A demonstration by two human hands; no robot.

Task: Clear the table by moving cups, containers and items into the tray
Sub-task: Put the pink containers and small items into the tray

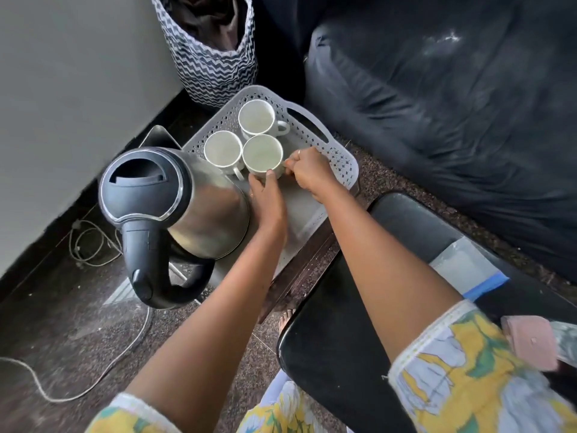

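At the far left a pale cable (93, 245) lies looped on the dark floor. Next is the electric kettle (175, 198), with a steel body and a black lid and handle. It stands upright at the near left end of the white perforated tray (338, 165). You cannot tell whether its base is inside the tray or just beside it. The tray sits on a small dark worktop (299, 264), and a zigzag-patterned fabric basket (215, 67) stands behind it.

Three white cups stand upright and close together in the tray's far half. The left cup (222, 149) is just beside the kettle. The far cup (256, 117) has its handle pointing right. The near cup (262, 156) is between your hands.

Your left hand (268, 198) meets the near cup from the near side, thumb (270, 175) pressed against its wall just under the rim. Your other fingers curl low round its left side and are largely hidden.

Your right hand (310, 171) is at the cup's right side, with a ring on one finger. Its fingers (292, 164) are bunched together, pinching the handle. Whether the cup's base rests on the tray floor or is raised off it cannot be told.

Further right, a black padded seat (343, 339) carries a clear plastic pouch (465, 264) with a blue edge. A dark beanbag (437, 104) fills the upper right.
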